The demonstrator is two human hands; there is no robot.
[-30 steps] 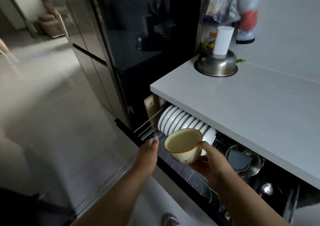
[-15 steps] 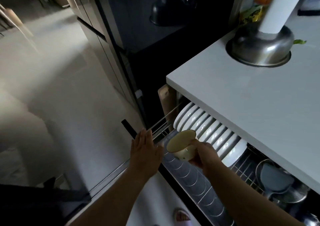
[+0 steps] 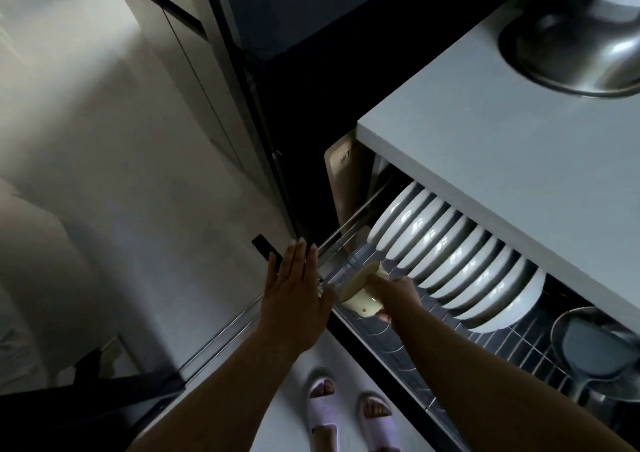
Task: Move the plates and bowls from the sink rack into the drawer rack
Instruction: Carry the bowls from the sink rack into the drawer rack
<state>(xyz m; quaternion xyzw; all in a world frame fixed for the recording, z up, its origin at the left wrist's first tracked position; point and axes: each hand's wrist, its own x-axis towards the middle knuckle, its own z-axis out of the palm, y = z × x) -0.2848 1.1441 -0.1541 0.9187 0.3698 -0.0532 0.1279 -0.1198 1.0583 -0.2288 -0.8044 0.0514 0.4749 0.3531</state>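
Bowl at front edge of drawer rack.
Gripped, tilted, by right hand; left hand flat, fingers straight, apparently over drawer edge; bare wire slots beside upright plates.

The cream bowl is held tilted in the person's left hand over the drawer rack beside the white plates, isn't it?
Not quite: the head view shows the right hand holding the tilted cream bowl over the drawer rack beside the white plates; the left hand is open.
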